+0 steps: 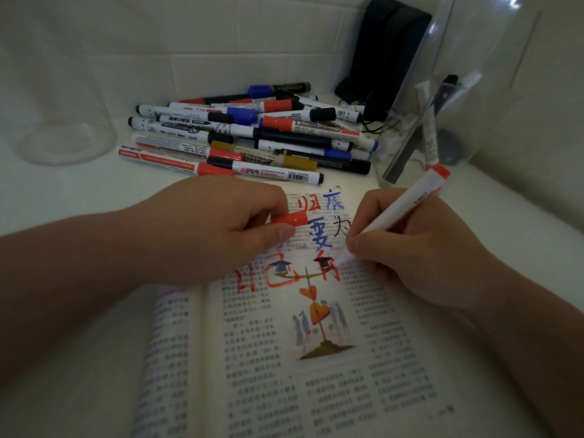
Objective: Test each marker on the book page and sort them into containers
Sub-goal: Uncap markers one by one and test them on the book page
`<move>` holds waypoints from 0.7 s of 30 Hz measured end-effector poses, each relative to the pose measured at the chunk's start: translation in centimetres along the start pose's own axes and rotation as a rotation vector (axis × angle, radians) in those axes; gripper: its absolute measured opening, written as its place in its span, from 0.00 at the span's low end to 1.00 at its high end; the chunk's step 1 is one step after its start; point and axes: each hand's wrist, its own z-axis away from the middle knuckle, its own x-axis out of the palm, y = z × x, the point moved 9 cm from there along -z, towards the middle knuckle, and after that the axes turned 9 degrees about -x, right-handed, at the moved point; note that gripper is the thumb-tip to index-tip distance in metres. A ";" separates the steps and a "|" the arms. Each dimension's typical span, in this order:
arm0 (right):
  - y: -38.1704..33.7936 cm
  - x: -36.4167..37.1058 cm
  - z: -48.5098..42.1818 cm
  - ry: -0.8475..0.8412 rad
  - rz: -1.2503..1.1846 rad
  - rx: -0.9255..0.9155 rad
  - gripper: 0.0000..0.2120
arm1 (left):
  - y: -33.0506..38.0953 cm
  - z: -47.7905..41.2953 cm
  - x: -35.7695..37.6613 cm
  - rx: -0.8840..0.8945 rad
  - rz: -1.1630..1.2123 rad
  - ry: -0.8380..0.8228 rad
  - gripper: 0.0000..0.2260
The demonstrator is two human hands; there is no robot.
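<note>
Marker (pixel 402 206) in right grip (pixel 410 251), cap (pixel 289 219) in left grip (pixel 215 229)

marker pile (pixel 249 137) blocks the far side — bare table (pixel 79 191) left of book (pixel 284 358).

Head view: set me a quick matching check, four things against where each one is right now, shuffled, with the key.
Things:
1 red cap
2 white marker
3 marker pile
4 clear container

Places:
A tip on the book page, gripped by the right hand
B pinched in the left hand
C standing right of the book page, markers inside
D lying beyond the book page

Pairs: 1-B, 2-A, 3-D, 4-C
</note>
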 end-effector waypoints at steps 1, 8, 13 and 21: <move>-0.1 0.1 0.0 -0.016 -0.006 -0.004 0.07 | 0.0 0.0 0.0 -0.002 -0.004 -0.001 0.15; -0.1 -0.4 0.0 0.034 -0.029 -0.010 0.06 | 0.2 0.1 0.0 0.004 -0.028 -0.017 0.18; 0.0 -1.4 -0.1 0.144 0.051 0.003 0.08 | 1.2 0.4 0.1 0.053 -0.151 -0.004 0.17; 0.6 -1.4 -0.3 0.122 0.094 0.039 0.10 | 0.4 0.0 0.1 0.021 -0.069 0.006 0.19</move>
